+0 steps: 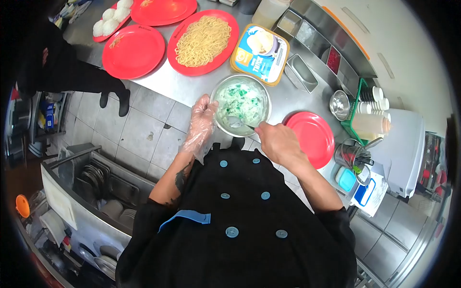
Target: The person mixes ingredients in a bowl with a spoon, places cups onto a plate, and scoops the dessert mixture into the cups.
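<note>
A metal bowl [265, 115] with a white and green mixture [243, 102] sits at the counter's near edge. My left hand [202, 117], in a clear plastic glove, grips the bowl's left rim. Bare, my right hand [278, 141] is closed on the handle of a metal spoon [234, 122], whose head rests in the mixture. Just behind the bowl lies a tub with a blue and yellow lid [261, 53]. A red plate of noodles [203, 41] is to the left of the tub, and a bare red plate [311, 139] is right of the bowl.
More red plates [133, 52] stand at the back left, one with white balls [109, 21]. Metal containers [301, 73] line the back right, near a green rack [356, 108] of cups. A person's dark-clothed legs [91, 77] show at left, above a sink unit [60, 192].
</note>
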Motion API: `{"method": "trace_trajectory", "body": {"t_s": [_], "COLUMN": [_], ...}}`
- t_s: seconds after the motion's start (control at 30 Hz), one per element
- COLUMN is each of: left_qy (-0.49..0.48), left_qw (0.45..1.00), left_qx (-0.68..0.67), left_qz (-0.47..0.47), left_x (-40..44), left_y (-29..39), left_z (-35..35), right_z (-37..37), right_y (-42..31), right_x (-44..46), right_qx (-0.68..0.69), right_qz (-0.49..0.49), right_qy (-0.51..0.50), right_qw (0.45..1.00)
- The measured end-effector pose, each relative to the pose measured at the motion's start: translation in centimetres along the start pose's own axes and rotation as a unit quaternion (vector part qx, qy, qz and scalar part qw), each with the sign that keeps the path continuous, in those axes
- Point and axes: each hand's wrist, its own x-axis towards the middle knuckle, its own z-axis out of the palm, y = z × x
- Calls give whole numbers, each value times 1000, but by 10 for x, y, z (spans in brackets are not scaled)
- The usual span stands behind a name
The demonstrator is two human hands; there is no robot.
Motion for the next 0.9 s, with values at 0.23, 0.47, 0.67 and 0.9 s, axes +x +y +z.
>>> {"method": "trace_trajectory", "body": {"t_s": [0.23, 0.47, 0.67, 0.9], "left_qy": [1, -16, -46, -4], "left_qw": [996, 984, 983, 876], "left_qx": [53, 130, 135, 373], "left_qz": [68, 117, 113, 304], "left_x": [4, 6, 16, 22], "left_y": [-13, 6, 8, -30], "left_z": [-9, -2, -7, -19], "right_z": [-11, -22, -31, -36], "right_y": [22, 47, 69, 74], "right_x": [4, 21, 34, 37], "right_qx": [106, -50, -114, -183], "right_qz": [12, -17, -93, -165], "right_qy": [-34, -18, -13, 32], "right_qw": [994, 998, 989, 969]}}
